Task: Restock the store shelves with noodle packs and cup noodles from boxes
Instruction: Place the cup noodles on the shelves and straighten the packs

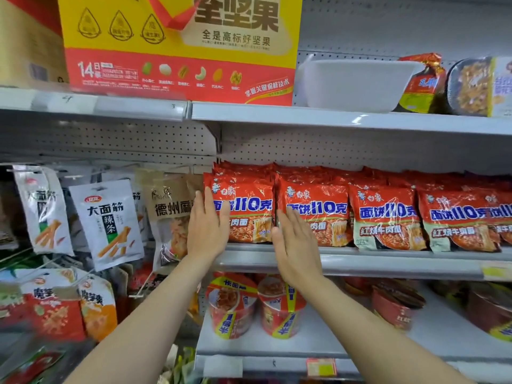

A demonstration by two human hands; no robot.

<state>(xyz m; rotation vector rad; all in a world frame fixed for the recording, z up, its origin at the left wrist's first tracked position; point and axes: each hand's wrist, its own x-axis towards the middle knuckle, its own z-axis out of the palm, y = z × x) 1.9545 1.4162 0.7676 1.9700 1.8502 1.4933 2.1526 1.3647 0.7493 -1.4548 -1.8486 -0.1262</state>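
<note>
Two hands up at the middle shelf [360, 263] now, both flat and open, gripping nothing. My left hand [206, 227] presses its straight fingers on the leftmost stack of red noodle packs [246, 206] at the shelf's left end; my right hand [295, 246] lies against the front of the next stack [318, 209]. Packs fill that shelf in stacks out to the right edge, standing close to its front lip. Cup noodles [279, 306] sit on the shelf below, near its left end.

Risk, as I judge it: push unevenly and a slick pack could slide over the lip and fall onto the cups, or the left stack could tip sideways into the hanging snack bags [106, 220].

How deep the stacks run I can't tell. No supply box is in view. The far-right packs are cut off, and the lower right cups are blurred.
</note>
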